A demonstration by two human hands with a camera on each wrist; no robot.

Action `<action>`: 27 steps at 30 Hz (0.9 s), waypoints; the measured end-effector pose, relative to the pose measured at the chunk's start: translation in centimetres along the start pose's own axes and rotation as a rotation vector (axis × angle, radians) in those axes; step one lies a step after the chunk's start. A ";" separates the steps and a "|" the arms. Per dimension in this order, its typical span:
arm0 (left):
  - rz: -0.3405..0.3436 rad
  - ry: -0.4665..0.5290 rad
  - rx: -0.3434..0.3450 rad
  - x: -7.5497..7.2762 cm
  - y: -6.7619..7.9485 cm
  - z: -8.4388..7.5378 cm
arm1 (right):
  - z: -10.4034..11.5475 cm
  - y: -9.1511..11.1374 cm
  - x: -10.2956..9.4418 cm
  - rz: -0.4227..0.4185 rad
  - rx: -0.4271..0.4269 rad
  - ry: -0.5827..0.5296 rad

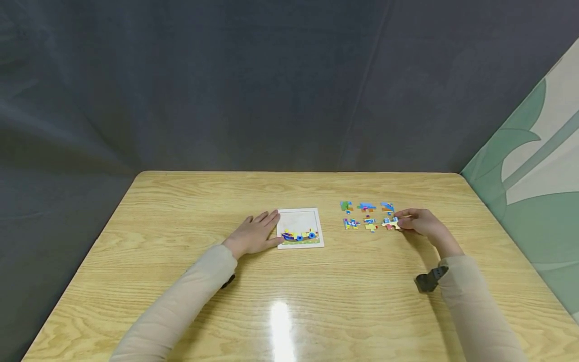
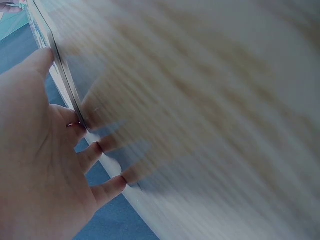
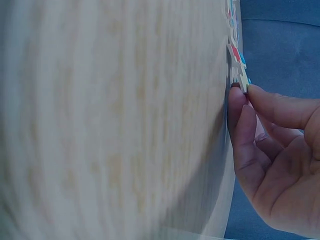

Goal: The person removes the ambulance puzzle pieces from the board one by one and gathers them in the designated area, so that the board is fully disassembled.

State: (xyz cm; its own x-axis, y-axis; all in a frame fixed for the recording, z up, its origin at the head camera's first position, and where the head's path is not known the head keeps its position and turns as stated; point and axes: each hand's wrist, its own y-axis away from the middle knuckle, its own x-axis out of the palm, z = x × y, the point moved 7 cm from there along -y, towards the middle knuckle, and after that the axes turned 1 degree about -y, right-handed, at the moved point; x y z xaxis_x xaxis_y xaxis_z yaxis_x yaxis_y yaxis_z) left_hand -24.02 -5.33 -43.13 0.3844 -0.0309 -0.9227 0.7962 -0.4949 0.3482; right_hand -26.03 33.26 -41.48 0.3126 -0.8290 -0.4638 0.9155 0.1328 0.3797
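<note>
A white-framed puzzle board lies on the table, its bottom strip filled with joined colourful pieces. My left hand rests at the board's left edge, fingers spread; in the left wrist view, the thumb of that hand touches the board's edge and the fingertips meet the table. Over to the right, my right hand pinches a puzzle piece between thumb and fingers. The right wrist view has this piece tilted, one end lifted in the fingertips of my right hand.
Several loose puzzle pieces lie in two rows left of my right hand, among them a green one, a blue one and a yellow one. Dark cloth hangs behind the wooden table; a patterned panel stands at right.
</note>
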 end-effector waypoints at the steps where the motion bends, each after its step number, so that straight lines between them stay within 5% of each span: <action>1: 0.001 -0.001 -0.001 0.0 0.0 0.0 | 0.0 0.0 0.0 0.001 0.001 0.005; 27: 0.007 -0.006 -0.008 -0.2 0.1 -0.1 | -0.3 0.2 -0.4 0.000 0.011 0.050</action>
State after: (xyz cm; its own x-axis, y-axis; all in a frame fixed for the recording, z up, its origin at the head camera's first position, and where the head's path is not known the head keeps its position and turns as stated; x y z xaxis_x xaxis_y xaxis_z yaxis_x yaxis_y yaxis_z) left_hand -23.95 -5.25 -42.91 0.3874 -0.0395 -0.9210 0.7972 -0.4874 0.3562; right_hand -25.92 33.75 -41.43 0.3256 -0.8005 -0.5031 0.9127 0.1272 0.3883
